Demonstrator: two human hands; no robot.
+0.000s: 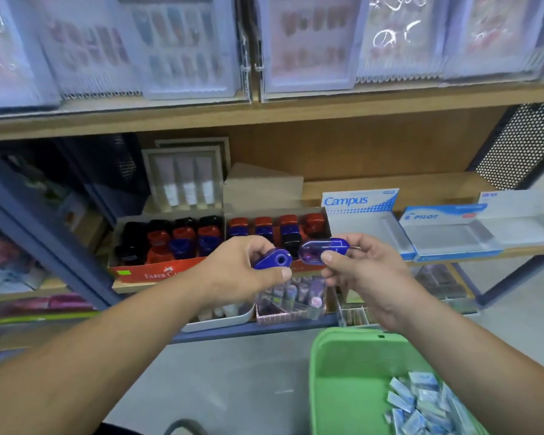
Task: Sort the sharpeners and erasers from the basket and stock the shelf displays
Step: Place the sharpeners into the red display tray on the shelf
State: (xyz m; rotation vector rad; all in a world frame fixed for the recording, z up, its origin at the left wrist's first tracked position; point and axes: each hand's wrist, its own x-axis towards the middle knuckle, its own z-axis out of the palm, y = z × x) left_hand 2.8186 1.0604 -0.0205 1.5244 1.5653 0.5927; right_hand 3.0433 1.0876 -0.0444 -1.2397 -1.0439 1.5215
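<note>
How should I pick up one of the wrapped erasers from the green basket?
Come straight down from above: the green basket is open on top and its walls block the sides. Pinch a top eraser across its two long edges; they lie jumbled and tilted, so choose one lying clear on the pile.
</note>
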